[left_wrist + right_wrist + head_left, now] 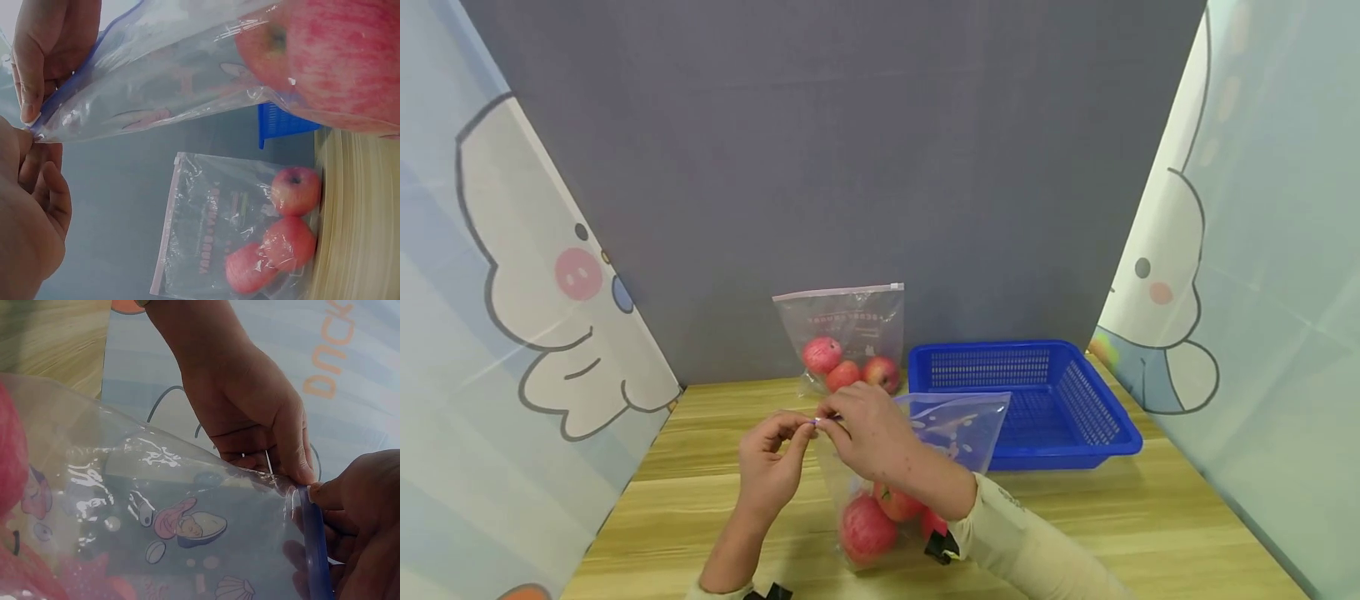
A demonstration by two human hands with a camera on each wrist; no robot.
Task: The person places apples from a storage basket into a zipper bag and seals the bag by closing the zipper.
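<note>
A clear, printed slider-zip bag with a blue-purple zip edge stands at the front, holding red apples. My left hand pinches the bag's left top corner between thumb and forefinger. Right beside it, my right hand grips the zip edge, its thumb and forefinger at a small whitish slider near that corner. The fingertips of both hands nearly meet there. In the head view, the right hand and forearm hide part of the bag and its apples.
Behind stands another clear zip bag with a pinkish zip edge and three apples. A blue plastic basket sits to the right on the wooden table. A grey backdrop and printed side curtains surround the table.
</note>
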